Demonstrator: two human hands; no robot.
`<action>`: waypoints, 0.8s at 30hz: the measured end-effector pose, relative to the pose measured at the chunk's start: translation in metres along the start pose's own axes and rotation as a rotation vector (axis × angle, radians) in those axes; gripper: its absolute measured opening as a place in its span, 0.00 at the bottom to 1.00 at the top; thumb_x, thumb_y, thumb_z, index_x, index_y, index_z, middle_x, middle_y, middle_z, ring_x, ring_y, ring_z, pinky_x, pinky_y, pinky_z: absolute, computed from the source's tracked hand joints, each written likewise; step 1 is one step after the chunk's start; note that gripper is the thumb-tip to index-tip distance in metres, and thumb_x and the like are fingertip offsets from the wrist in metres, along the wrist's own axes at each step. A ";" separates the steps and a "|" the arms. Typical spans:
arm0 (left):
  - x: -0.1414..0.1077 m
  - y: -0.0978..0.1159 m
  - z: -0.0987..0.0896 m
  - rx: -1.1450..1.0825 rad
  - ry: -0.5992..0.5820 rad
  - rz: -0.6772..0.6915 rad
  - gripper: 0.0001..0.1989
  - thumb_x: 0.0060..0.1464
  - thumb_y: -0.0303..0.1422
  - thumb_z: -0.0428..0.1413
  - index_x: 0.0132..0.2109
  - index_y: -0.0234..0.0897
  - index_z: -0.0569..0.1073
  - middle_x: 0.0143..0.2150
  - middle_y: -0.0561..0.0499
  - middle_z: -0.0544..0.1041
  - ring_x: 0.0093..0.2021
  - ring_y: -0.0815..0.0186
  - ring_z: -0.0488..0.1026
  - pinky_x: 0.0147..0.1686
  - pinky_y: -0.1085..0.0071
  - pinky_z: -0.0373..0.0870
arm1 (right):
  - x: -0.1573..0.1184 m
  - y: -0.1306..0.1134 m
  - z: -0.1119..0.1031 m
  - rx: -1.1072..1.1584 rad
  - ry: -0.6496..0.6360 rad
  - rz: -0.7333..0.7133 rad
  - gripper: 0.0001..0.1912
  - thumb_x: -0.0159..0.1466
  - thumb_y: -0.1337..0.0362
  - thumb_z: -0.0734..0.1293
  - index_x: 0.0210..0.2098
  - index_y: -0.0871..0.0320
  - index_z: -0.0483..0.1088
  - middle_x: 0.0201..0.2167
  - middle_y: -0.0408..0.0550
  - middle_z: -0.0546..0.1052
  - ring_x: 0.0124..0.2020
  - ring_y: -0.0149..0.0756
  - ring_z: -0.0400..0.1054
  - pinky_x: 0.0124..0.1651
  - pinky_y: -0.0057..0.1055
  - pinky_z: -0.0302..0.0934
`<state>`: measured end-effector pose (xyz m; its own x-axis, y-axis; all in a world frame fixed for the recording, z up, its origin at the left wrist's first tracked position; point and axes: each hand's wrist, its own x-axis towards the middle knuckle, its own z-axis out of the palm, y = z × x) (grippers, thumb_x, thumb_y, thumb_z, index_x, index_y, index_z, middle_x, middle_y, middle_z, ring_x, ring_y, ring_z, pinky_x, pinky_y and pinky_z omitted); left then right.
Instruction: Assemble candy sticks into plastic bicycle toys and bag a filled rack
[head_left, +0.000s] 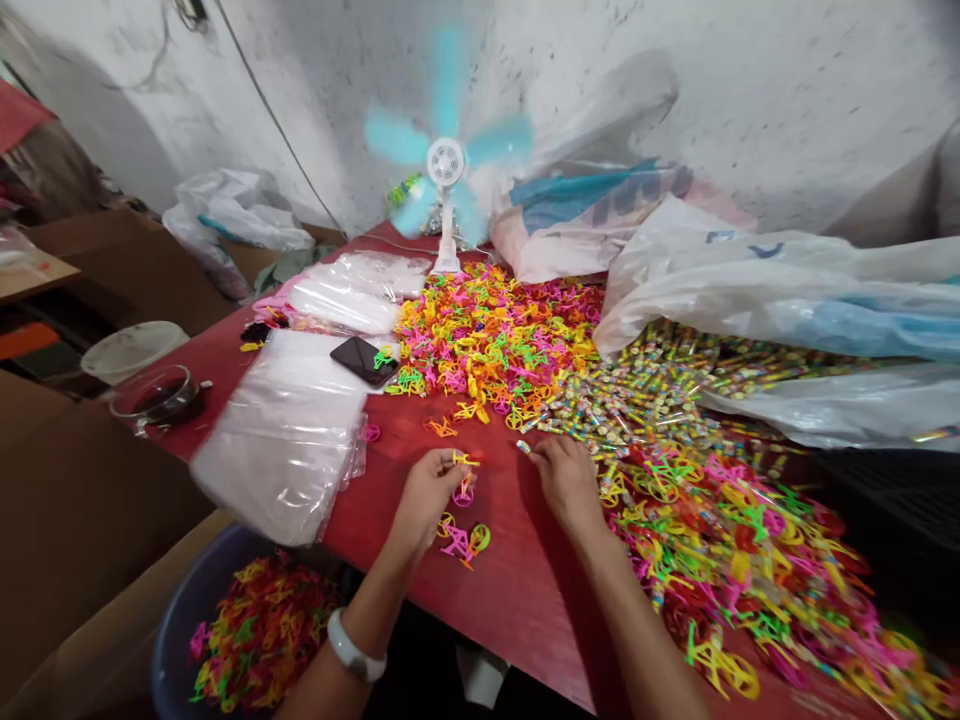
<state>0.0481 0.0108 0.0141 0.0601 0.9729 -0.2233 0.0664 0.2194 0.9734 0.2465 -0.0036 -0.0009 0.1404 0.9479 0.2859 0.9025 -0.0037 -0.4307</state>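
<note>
Between the thumb and fingers of my left hand (429,490) is a small plastic toy bicycle (464,480) in yellow, orange and pink. Just below it, a pink and yellow toy bicycle (466,542) lies on the red table (517,590). My right hand (564,485) pinches a small printed tube (523,447), whose end sticks out to the left of the fingertips. Past that hand spreads a heap of similar tubes (637,395). A pile of loose colourful bicycle parts (487,335) covers the table beyond both hands.
Assembled toy bicycles (735,540) are heaped on the right. Clear plastic bags (281,440) and a phone (365,360) lie on the left. A fan (446,165) spins at the back. Below the table edge stands a blue tub (169,620) of coloured pieces; a glass bowl (157,400) sits far left.
</note>
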 end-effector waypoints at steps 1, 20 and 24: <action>-0.003 0.000 0.000 -0.078 0.002 -0.035 0.13 0.44 0.38 0.59 0.36 0.33 0.72 0.30 0.50 0.76 0.30 0.66 0.74 0.33 0.70 0.69 | -0.008 -0.005 -0.002 0.126 -0.005 -0.018 0.06 0.65 0.66 0.62 0.34 0.58 0.71 0.33 0.50 0.74 0.36 0.40 0.66 0.41 0.35 0.60; -0.029 -0.012 0.021 0.033 0.225 0.108 0.06 0.50 0.34 0.54 0.31 0.37 0.70 0.28 0.54 0.72 0.30 0.68 0.68 0.32 0.72 0.63 | -0.060 -0.061 -0.004 0.474 0.067 -0.149 0.09 0.68 0.64 0.60 0.40 0.56 0.72 0.32 0.48 0.73 0.34 0.36 0.68 0.38 0.32 0.64; -0.032 -0.012 0.024 0.080 0.277 0.150 0.04 0.51 0.33 0.54 0.30 0.38 0.69 0.28 0.54 0.72 0.31 0.67 0.68 0.33 0.72 0.63 | -0.060 -0.067 -0.006 0.420 0.053 -0.161 0.11 0.69 0.63 0.58 0.38 0.57 0.72 0.30 0.48 0.73 0.33 0.36 0.67 0.37 0.32 0.64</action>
<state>0.0690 -0.0249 0.0082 -0.1971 0.9794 -0.0445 0.1559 0.0761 0.9848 0.1797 -0.0623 0.0161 0.0423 0.9080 0.4169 0.6728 0.2826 -0.6837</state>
